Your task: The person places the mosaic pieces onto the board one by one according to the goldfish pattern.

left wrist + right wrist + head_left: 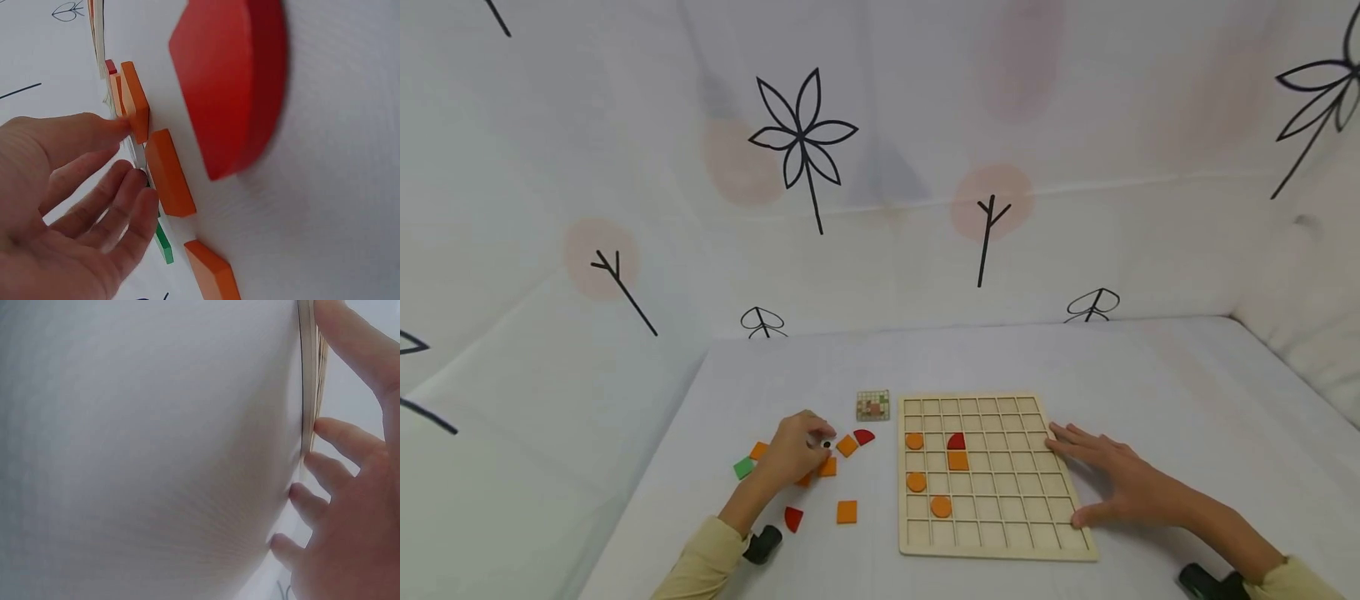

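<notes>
My left hand point(795, 452) is among loose pieces left of the board, thumb and fingertips curled about a small white piece with a black dot point(827, 444). In the left wrist view the fingers hide most of that piece, and orange tiles point(170, 175) lie right beside the fingertips. My right hand point(1123, 482) is spread at the right edge of a pale wooden grid board point(1015, 483), its thumb and fingertips touching the rim. On the board sit several orange discs point(941, 507), an orange square point(958, 460) and a red quarter-round piece point(956, 442).
A small pattern card point(872, 406) lies beyond the loose pieces, near the board's upper left corner. Around the left hand are a green tile point(743, 467), red rounded pieces point(793, 519) and a separate orange square point(847, 512). A printed cloth wall point(887, 275) stands behind the table.
</notes>
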### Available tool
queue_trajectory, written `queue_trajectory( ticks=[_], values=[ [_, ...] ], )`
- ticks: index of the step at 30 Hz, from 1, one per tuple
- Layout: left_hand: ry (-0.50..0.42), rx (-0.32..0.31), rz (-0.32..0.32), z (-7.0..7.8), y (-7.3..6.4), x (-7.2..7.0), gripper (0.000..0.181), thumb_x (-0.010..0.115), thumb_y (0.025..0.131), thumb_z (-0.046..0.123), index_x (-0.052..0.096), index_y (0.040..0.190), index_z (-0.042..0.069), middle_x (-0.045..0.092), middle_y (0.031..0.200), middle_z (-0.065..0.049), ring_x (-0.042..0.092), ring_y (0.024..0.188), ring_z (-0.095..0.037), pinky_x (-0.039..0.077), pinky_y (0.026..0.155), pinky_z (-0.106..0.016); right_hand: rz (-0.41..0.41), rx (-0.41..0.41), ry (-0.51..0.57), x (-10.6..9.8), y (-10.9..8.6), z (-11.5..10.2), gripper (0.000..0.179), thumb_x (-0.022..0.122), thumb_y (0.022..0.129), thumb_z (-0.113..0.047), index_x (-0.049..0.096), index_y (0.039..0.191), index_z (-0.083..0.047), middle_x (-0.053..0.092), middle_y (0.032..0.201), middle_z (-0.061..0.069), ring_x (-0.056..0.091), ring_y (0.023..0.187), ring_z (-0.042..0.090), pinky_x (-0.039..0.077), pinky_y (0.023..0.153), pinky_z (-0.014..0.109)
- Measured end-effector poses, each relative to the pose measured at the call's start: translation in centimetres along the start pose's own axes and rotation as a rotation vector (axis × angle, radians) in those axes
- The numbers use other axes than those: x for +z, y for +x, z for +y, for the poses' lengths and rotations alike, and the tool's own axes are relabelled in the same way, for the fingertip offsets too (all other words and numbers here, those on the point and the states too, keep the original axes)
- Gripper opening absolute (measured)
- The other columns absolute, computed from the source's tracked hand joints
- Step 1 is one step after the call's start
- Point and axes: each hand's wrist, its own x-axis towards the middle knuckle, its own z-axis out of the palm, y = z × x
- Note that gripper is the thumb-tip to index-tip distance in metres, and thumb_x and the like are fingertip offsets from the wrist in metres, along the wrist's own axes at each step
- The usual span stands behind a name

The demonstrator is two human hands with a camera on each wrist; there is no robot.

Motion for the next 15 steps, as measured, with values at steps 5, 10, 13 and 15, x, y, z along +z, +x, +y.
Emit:
queue_trajectory(
  ticks=[5, 10, 13, 15],
  values=[
    [0.054, -0.014, -0.003, -0.11, 0.05, 0.29, 0.017, 0.076, 0.080, 0.011, 0.071, 0.095, 0.005, 0.060, 0.086, 0.000, 0.053, 0.080, -0.016, 0.050, 0.073, -0.029, 0.002, -0.007, 0.007, 0.08, -0.10, 0.23, 0.089, 0.078, 0.066, -0.053, 0.046, 0.140, -0.015, 0.031, 0.152, 0.005, 0.004, 0.136, -0.010, 0.013, 0.100, 0.066],
    [0.087, -0.004, -0.016, 0.25, 0.25, 0.25, 0.016, 0.075, 0.080, 0.010, 0.070, 0.094, 0.006, 0.062, 0.086, -0.001, 0.053, 0.079, -0.018, 0.049, 0.073, -0.031, -0.001, -0.007, 0.001, 0.07, -0.18, 0.28, 0.089, 0.078, 0.067, -0.053, 0.045, 0.141, -0.016, 0.030, 0.152, 0.003, 0.004, 0.136, -0.010, 0.014, 0.098, 0.067],
    [0.103, 0.009, -0.027, 0.43, 0.39, 0.21, 0.015, 0.075, 0.080, 0.010, 0.070, 0.094, 0.006, 0.063, 0.086, -0.001, 0.054, 0.079, -0.018, 0.049, 0.072, -0.029, -0.004, -0.002, 0.004, -0.01, -0.17, 0.18, 0.089, 0.078, 0.066, -0.053, 0.046, 0.141, -0.016, 0.030, 0.152, 0.004, 0.004, 0.136, -0.010, 0.016, 0.096, 0.068],
    [0.101, 0.017, -0.035, 0.52, 0.43, 0.19, 0.015, 0.075, 0.080, 0.010, 0.070, 0.094, 0.006, 0.063, 0.086, 0.000, 0.054, 0.079, -0.018, 0.049, 0.071, -0.027, -0.008, 0.000, 0.011, -0.05, -0.14, 0.12, 0.089, 0.078, 0.066, -0.053, 0.045, 0.141, -0.016, 0.030, 0.152, 0.005, 0.004, 0.136, -0.010, 0.015, 0.096, 0.068]
  ],
)
